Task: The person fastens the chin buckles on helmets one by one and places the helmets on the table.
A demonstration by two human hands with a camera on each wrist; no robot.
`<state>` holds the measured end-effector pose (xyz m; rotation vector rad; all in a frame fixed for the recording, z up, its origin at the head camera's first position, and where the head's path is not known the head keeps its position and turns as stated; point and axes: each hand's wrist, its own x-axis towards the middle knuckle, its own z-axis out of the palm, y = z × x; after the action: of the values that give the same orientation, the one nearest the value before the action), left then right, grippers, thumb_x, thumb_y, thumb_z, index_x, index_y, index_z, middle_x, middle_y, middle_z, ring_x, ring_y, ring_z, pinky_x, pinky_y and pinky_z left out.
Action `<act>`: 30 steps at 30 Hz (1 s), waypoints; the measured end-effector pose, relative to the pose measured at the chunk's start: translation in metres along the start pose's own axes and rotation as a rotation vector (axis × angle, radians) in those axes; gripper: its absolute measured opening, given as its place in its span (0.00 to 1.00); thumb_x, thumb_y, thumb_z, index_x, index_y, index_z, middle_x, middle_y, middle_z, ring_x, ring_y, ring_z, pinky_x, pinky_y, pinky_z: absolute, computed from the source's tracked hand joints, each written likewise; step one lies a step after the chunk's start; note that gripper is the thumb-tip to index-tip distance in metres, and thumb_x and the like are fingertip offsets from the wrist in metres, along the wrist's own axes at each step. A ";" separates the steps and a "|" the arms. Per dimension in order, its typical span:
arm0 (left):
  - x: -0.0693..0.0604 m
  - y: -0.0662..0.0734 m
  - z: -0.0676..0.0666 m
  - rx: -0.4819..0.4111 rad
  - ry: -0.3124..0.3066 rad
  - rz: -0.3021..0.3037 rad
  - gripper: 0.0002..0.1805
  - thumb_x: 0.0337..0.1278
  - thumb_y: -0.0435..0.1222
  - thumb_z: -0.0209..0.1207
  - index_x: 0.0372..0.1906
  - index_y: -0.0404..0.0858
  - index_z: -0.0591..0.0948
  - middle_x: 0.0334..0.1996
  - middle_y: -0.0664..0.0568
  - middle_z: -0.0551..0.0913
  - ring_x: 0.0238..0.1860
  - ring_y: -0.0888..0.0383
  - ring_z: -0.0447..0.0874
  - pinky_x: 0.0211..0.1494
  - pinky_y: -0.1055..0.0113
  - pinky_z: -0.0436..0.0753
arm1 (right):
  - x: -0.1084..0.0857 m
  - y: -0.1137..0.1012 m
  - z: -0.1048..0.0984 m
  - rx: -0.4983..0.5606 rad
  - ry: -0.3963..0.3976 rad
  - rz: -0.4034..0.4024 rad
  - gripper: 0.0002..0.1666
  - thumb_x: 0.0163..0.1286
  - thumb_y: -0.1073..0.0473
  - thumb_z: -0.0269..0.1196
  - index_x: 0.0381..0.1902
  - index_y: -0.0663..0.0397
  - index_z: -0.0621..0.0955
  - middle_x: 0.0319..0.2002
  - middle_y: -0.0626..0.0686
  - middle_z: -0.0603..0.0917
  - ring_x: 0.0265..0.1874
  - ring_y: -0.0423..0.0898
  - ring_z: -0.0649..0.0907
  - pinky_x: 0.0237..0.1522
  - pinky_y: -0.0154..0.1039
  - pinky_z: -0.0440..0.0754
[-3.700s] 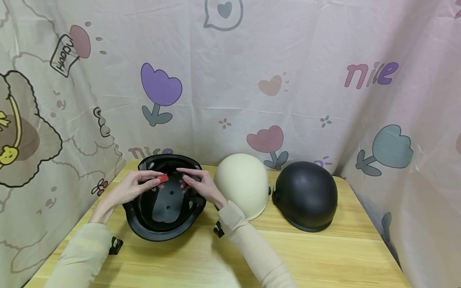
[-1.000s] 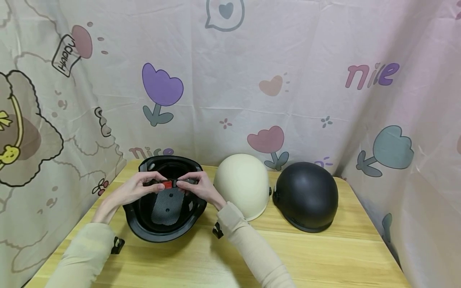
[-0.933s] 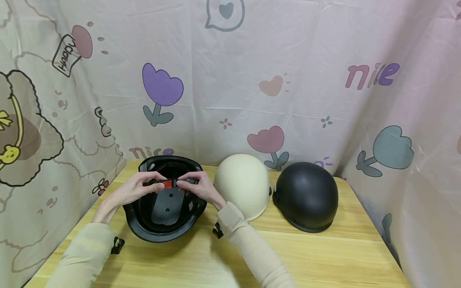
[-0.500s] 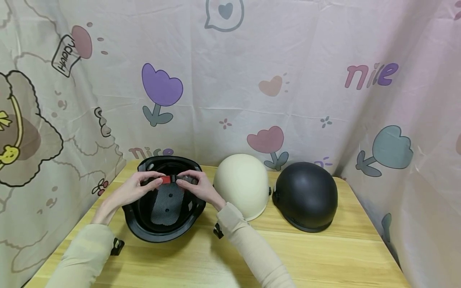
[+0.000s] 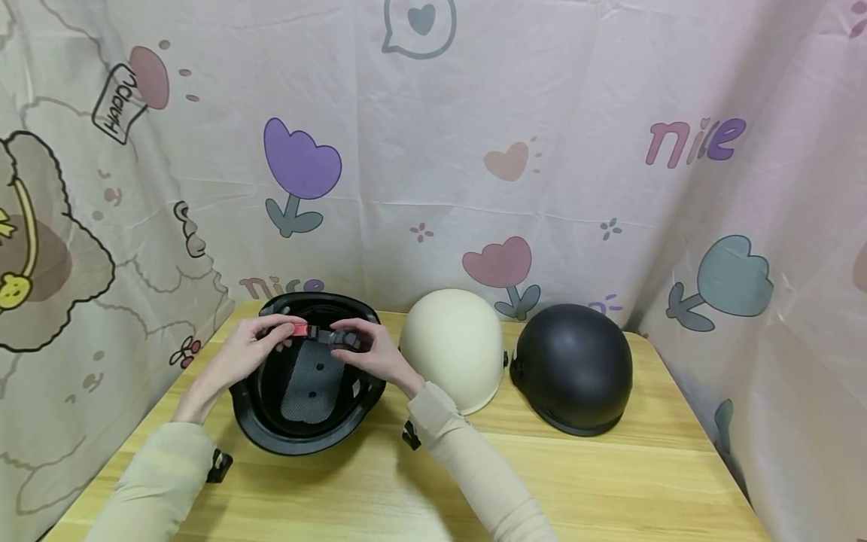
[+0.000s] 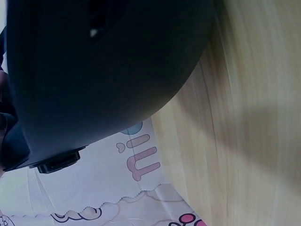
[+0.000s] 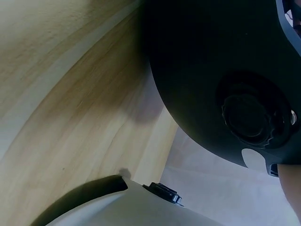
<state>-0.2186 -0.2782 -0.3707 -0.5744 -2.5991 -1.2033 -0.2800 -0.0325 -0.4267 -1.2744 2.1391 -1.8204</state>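
An upturned black helmet (image 5: 298, 446) lies on the table at the left, its hollow facing up with a grey mesh pad (image 5: 313, 388) inside. Over the opening, my left hand (image 5: 245, 350) pinches the red end of a chin strap buckle (image 5: 300, 330). The buckle's red and black parts meet. To its right, my right hand (image 5: 379, 352) holds the black strap (image 5: 330, 337) between thumb and fingers. Both wrist views mostly show the black helmet's outer shell (image 6: 117, 80), with a round ridged dial (image 7: 247, 117) in the right one.
A cream helmet (image 5: 452, 350) stands dome-up close to the right forearm. Beyond it sits another black helmet (image 5: 572, 369), dome-up. The wooden table (image 5: 609, 489) backs onto a printed curtain (image 5: 420, 113).
The red clip and the black part, apart 3.7 seconds ago, came together between the hands. Since then the buckle has shifted up and left, and more strap shows beside the right fingers.
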 end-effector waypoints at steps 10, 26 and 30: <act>-0.003 -0.002 0.002 0.157 0.077 0.002 0.16 0.76 0.40 0.52 0.57 0.37 0.84 0.45 0.40 0.89 0.31 0.70 0.77 0.39 0.76 0.74 | -0.002 -0.001 0.004 -0.094 0.067 -0.037 0.25 0.68 0.67 0.66 0.62 0.64 0.78 0.60 0.61 0.82 0.50 0.51 0.84 0.53 0.27 0.80; -0.018 -0.032 -0.001 0.183 0.147 0.124 0.16 0.64 0.25 0.60 0.56 0.31 0.81 0.57 0.32 0.80 0.59 0.35 0.74 0.59 0.88 0.61 | -0.005 -0.003 0.004 -0.467 0.005 -0.054 0.27 0.62 0.61 0.73 0.60 0.53 0.82 0.59 0.55 0.82 0.58 0.51 0.75 0.66 0.42 0.74; -0.023 -0.044 -0.004 0.220 0.189 0.158 0.21 0.55 0.20 0.63 0.56 0.32 0.81 0.58 0.33 0.79 0.58 0.36 0.72 0.59 0.90 0.58 | -0.006 -0.003 0.003 -0.502 0.036 -0.064 0.26 0.61 0.58 0.74 0.57 0.52 0.83 0.54 0.54 0.82 0.55 0.50 0.73 0.63 0.41 0.73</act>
<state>-0.2167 -0.3127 -0.4065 -0.5784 -2.4328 -0.8651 -0.2724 -0.0312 -0.4282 -1.4110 2.7153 -1.3733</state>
